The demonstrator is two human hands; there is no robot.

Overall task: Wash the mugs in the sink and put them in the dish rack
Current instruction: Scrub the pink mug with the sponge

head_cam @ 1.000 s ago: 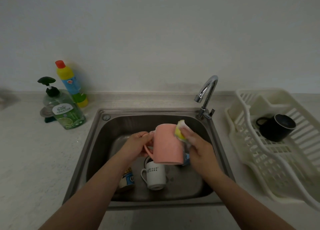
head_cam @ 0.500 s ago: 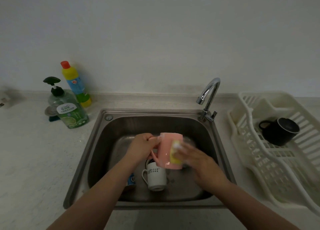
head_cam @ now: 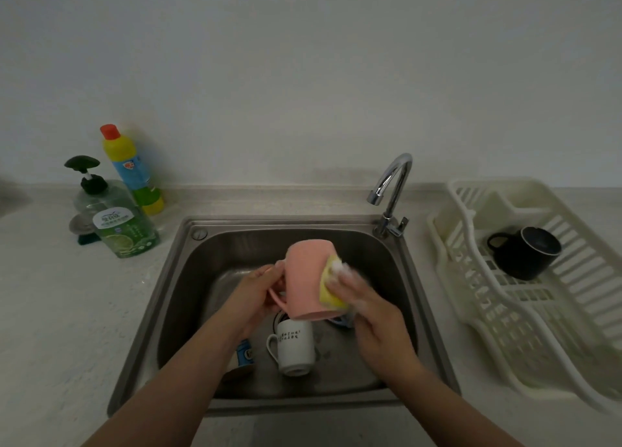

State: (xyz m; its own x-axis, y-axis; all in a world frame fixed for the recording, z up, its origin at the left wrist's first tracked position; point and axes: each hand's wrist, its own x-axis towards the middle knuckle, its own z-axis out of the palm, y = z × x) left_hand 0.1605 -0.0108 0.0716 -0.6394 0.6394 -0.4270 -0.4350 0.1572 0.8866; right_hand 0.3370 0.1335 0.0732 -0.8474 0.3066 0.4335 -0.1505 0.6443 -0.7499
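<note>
Pink was the mug that I had in work, held bottom up over the steel sink, above the basin floor and touching nothing there. In the head view, the only view I had, my left hand was curled around its handle at the left side. My right hand pressed a yellow sponge flat against the right wall of the mug; the fingers were foamy and blurred, so I could not tell how much they bent around the sponge.

I judged the pink mug rigid and rather light, but slippery with soap, so the handle was the safe place to hold it, not the smooth wall. Below it a white mug lay on the basin floor, and at its left a blue-printed cup was half hidden under my forearm. These looked like ceramic to me, so a dropped mug could chip them.

A black mug lay on its side in the white dish rack, at the right of the faucet.
</note>
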